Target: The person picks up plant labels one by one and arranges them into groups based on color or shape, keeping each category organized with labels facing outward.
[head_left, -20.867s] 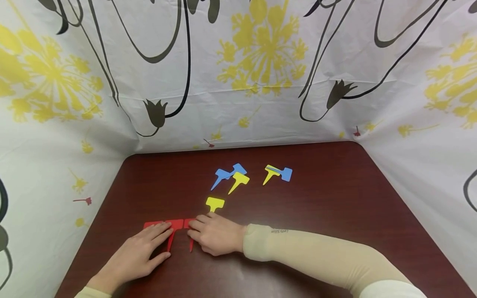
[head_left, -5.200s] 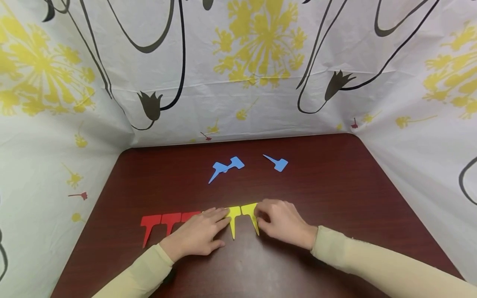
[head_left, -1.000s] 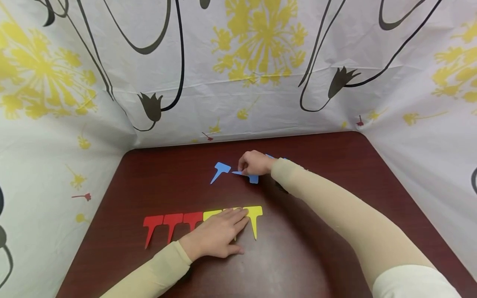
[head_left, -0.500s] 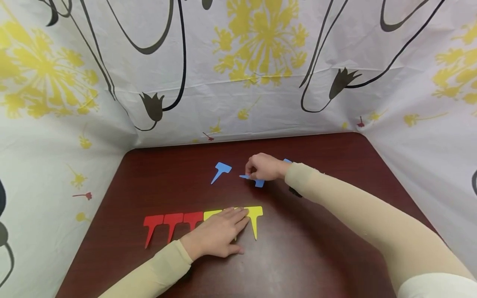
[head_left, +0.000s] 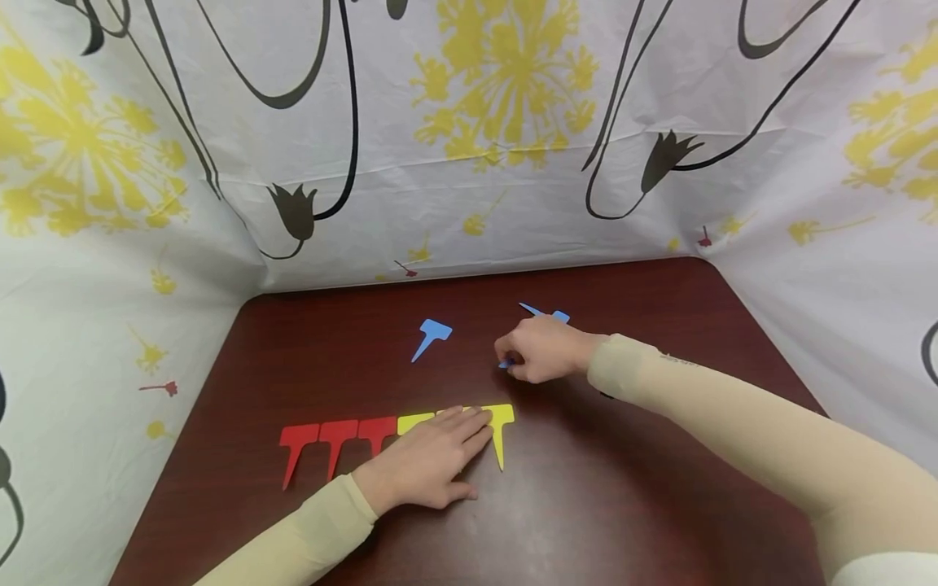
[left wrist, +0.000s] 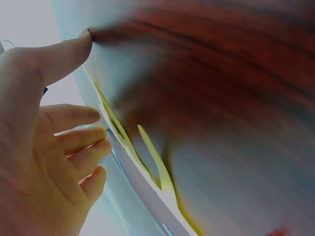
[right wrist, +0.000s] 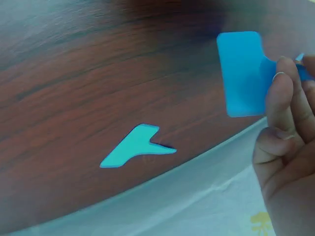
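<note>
T-shaped plant labels lie on a dark table. Three red labels [head_left: 339, 431] and several yellow labels [head_left: 501, 417] form a row, heads side by side and stems toward me. My left hand [head_left: 425, 460] rests over the yellow part with extended fingers, hiding much of the middle ones. My right hand [head_left: 545, 350] pinches a blue plant label [right wrist: 243, 73] by its stem, its broad head showing in the right wrist view. Behind that hand lies another blue label [head_left: 560, 316], partly covered. A third blue label [head_left: 434, 330] lies behind the row.
The reddish-brown table [head_left: 330, 342] ends at a patterned white cloth [head_left: 454, 220] standing along its back and sides. My right forearm stretches over the table's right side, my left one over the front left.
Over twenty seconds, the red and yellow labels have come into one row. During the last second my right hand has drawn a blue label rightward and nearer. My left hand has stayed put.
</note>
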Demonstrator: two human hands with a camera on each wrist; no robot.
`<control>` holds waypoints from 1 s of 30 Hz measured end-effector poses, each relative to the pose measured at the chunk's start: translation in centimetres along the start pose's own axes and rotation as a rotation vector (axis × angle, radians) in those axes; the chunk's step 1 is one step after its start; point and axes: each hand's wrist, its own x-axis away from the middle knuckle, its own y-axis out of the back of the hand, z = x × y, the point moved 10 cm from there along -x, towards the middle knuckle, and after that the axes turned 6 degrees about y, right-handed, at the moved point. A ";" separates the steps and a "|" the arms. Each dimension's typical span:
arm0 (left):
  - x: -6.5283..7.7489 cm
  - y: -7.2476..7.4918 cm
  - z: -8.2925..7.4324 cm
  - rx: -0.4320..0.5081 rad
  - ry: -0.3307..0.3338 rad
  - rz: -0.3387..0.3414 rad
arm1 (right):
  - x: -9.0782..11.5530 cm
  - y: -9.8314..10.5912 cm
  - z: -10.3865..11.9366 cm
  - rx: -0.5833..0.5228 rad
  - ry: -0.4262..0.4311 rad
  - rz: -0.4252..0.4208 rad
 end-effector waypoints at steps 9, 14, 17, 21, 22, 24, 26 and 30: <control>-0.3 -0.3 0.3 -0.009 0.025 0.035 | 2.4 -0.9 3.0 0.249 0.272 -0.185; -0.4 -0.6 0.5 -0.004 0.042 0.064 | 4.2 -1.6 4.4 0.374 0.350 -0.252; -0.5 -0.7 0.5 0.001 0.046 0.075 | 5.2 -2.2 5.1 0.473 0.373 -0.274; -0.6 -0.8 0.5 0.006 0.048 0.085 | 6.6 -3.1 6.0 0.590 0.395 -0.264; -0.6 -0.8 0.5 0.007 0.047 0.085 | 7.0 -3.3 6.3 0.614 0.400 -0.256; -0.7 -0.9 0.5 0.008 0.047 0.083 | 7.6 -3.7 6.8 0.626 0.408 -0.247; -0.7 -0.8 0.6 0.010 0.047 0.079 | 8.2 -4.1 7.2 0.624 0.414 -0.237; -0.7 -0.7 0.7 0.023 0.043 0.077 | 9.0 -4.7 7.9 0.587 0.416 -0.222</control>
